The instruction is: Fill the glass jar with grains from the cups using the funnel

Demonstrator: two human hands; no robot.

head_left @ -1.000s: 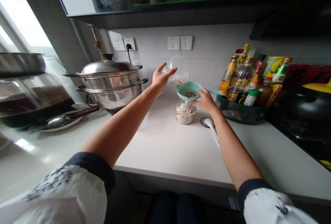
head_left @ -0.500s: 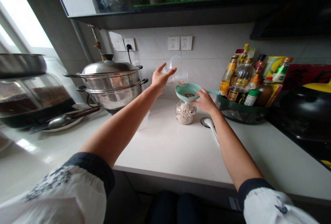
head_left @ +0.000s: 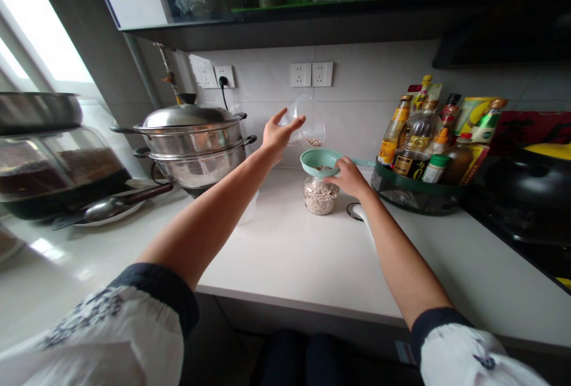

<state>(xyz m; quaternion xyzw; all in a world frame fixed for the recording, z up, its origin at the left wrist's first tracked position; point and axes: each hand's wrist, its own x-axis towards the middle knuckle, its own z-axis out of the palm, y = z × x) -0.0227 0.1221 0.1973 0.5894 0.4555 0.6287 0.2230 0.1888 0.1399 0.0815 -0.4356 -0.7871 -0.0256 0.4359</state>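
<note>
Head view: from where I stand, one white counter (head_left: 285,273) spreads below both hands. One two-tier steamer (head_left: 191,154) sits left of the left hand (head_left: 280,135); one green tray (head_left: 417,187) is right of the right hand (head_left: 350,176), its bottles overlapping too much to count. One glass jar (head_left: 320,200) of flakes stands just left of and below the right hand, its mouth hidden by one green funnel (head_left: 311,163); the right hand pinches the funnel's rim. One clear container (head_left: 317,119), hard to make out, is gripped tilted by the left hand. One white spoon (head_left: 366,219), below the right hand, is partly covered by the forearm.
</note>
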